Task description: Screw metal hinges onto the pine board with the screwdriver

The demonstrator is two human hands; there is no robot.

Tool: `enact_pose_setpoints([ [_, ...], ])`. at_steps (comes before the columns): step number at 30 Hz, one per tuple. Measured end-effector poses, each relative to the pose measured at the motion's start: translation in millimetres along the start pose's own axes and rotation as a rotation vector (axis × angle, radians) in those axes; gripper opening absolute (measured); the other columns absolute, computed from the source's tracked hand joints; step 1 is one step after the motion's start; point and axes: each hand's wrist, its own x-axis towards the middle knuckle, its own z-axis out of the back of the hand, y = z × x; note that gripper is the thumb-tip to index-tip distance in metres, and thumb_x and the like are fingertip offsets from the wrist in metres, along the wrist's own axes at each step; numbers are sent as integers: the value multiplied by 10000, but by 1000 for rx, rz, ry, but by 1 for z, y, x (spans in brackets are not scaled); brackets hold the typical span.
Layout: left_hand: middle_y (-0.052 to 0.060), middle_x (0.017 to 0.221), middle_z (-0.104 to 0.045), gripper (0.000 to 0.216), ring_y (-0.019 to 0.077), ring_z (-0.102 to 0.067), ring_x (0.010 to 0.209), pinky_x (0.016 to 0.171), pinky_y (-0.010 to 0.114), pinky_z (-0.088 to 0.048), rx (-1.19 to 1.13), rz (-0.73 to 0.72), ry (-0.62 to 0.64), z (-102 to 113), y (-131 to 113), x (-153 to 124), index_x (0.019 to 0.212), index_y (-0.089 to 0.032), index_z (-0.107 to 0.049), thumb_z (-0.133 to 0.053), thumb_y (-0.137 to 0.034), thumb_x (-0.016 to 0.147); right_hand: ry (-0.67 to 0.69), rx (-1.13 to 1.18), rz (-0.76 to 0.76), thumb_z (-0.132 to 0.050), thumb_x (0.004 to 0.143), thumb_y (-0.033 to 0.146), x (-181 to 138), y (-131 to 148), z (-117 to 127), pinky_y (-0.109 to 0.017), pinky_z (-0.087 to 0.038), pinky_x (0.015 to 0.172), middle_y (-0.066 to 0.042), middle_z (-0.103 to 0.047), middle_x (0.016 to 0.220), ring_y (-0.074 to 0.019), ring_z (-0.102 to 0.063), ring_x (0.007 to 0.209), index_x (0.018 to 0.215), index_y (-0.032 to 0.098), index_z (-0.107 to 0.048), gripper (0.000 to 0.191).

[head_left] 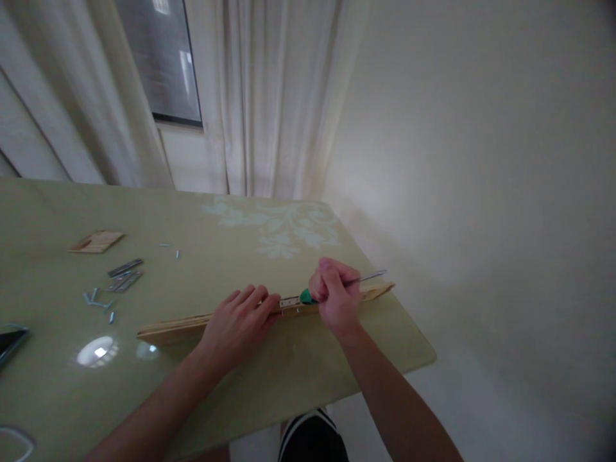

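A long, thin wooden board [173,330] lies slantwise near the table's front edge, apparently with a second piece along it. My left hand [243,317] is closed over its middle, fingers curled across the top. Just right of those fingers, a small metal hinge [289,301] sits on the board, with small screw-like bits showing below it. In my right fist [335,292] is a screwdriver [370,276], its metal shaft pointing right, away from the hinge. The green handle end [306,296] is at the hinge's right side; whether they touch I cannot tell.
Several metal hinges [126,274] and loose screws [99,300] lie on the glossy table [231,244] at left. Behind them is a small wooden piece [97,242]. A dark, flat object [12,343] is at the left edge. A wall [481,192] stands right.
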Motion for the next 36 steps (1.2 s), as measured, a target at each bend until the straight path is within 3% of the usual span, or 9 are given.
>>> enact_pose_setpoints([
  [15, 66, 1020, -680, 159, 254, -615, 975, 840, 390, -481, -29, 11, -15, 1, 0, -2, 1153, -247, -674, -592, -317, 1036, -95, 81, -5, -717, 945, 440, -14, 5, 3, -241, -189, 380, 104, -252, 448, -59, -199, 371, 528, 221, -387, 575],
  [21, 69, 1037, -687, 180, 258, -621, 975, 849, 395, -488, -47, 34, -26, -2, 2, -3, 1178, -260, -684, -575, -299, 1039, -299, 113, 113, -610, 1017, 328, -92, 5, 28, -258, -231, 408, 93, -250, 484, -77, -206, 395, 556, 217, -393, 522],
  [24, 72, 1040, -689, 202, 257, -628, 966, 851, 396, -491, -26, 32, -42, -2, 3, -5, 1201, -256, -680, -557, -309, 1049, -319, 122, 69, -562, 1036, 281, -132, -1, 38, -264, -235, 410, 85, -264, 494, -89, -226, 405, 579, 214, -431, 480],
  [26, 70, 1025, -690, 202, 258, -630, 952, 849, 397, -490, -11, 19, -53, -2, 3, -6, 1188, -252, -684, -542, -312, 1058, -347, 125, 75, -559, 1034, 271, -141, -2, 40, -264, -232, 410, 84, -264, 496, -91, -228, 405, 587, 214, -445, 465],
  [30, 71, 1002, -689, 207, 259, -632, 929, 833, 400, -491, -21, 0, -70, -2, 1, -7, 1172, -250, -692, -524, -299, 1062, -407, 162, 151, -567, 1027, 294, -113, 4, 32, -256, -247, 408, 93, -240, 492, -88, -194, 401, 584, 215, -412, 477],
  [36, 67, 1016, -700, 194, 260, -629, 964, 841, 403, -494, -15, -7, -48, -1, -1, -5, 1183, -256, -694, -569, -250, 1035, -403, 174, 159, -578, 1016, 366, -52, 1, -9, -228, -242, 387, 107, -204, 464, -75, -163, 374, 573, 223, -287, 549],
])
